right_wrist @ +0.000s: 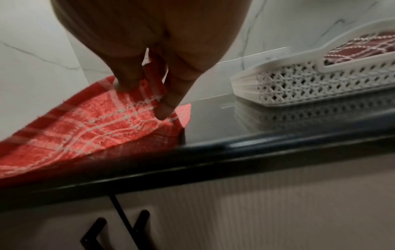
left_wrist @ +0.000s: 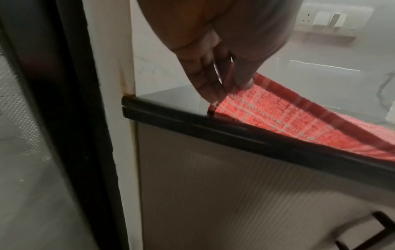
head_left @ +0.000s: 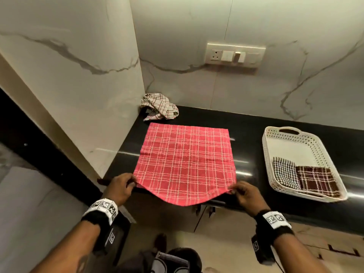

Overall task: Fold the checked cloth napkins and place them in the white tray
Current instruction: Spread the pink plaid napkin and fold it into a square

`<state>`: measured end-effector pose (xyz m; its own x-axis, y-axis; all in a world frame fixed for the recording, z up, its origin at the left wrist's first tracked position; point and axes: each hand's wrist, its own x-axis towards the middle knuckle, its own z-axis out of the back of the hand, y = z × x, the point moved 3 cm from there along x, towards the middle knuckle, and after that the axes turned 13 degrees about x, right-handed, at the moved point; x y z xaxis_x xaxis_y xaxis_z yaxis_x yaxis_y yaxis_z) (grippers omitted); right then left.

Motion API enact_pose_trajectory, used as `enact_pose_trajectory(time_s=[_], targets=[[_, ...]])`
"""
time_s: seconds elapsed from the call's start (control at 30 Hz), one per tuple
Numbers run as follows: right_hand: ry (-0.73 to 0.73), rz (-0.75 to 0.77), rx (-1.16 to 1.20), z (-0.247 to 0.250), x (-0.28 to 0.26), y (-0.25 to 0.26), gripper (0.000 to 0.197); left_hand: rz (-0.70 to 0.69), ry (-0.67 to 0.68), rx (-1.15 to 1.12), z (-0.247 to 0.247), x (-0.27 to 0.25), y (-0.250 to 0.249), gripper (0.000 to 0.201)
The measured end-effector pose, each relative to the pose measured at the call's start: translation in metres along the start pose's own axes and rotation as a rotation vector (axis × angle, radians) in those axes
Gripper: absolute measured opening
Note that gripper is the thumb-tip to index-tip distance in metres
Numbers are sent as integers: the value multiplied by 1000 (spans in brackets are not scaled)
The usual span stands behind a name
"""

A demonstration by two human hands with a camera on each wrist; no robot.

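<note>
Red checked napkin (head_left: 185, 162) lay mid-frame | left hand (head_left: 120, 187) and right hand (head_left: 245, 194) pinched its near corners | white tray (head_left: 334, 160) at right; no legible writing.

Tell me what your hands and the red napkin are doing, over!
Left hand and right hand each pinch a near corner of the red napkin, spread flat. White tray holds two folded napkins. Crumpled napkin waits behind. Nothing in the way.

Hidden corners, cropped edges
Fingertips cover both near corners of the red napkin (head_left: 185, 164); its far part is cropped in the wrist views.
</note>
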<state>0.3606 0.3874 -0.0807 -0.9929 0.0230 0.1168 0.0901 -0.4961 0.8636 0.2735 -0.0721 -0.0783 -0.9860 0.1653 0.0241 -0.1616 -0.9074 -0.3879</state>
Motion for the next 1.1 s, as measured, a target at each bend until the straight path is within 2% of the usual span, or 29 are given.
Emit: enact_pose_trajectory(time_s=[0.13,0.27,0.37,0.47,0.57,0.63,0.7,0.77,0.87,0.97,1.1], targets=[[28,-72,-53,-3,-23,-14,28,12,148,78,-9,-11,8,12],[30,-159,-41,1,-31,-18,22,7,173,127,-6,-15,13,5],[44,-273,46,6,-34,-12,18,51,262,88,1,-19,19,11],[84,-391,199,19,-32,-3,12,73,362,34,12,-19,26,8],[165,-477,311,35,-20,16,4,47,383,-65,31,-9,18,9],[127,-476,307,45,0,23,4,60,333,-131,43,8,11,7],[27,-411,284,53,30,22,5,67,216,-169,51,34,6,8],[-57,-336,248,55,70,12,13,59,132,-169,52,73,4,10],[-174,-294,136,54,129,-8,22,60,79,-156,45,137,-2,12],[-279,-350,51,49,181,-28,13,91,49,-103,27,200,-9,9],[-300,-451,-71,37,223,-55,8,138,91,-72,-5,258,-8,8]])
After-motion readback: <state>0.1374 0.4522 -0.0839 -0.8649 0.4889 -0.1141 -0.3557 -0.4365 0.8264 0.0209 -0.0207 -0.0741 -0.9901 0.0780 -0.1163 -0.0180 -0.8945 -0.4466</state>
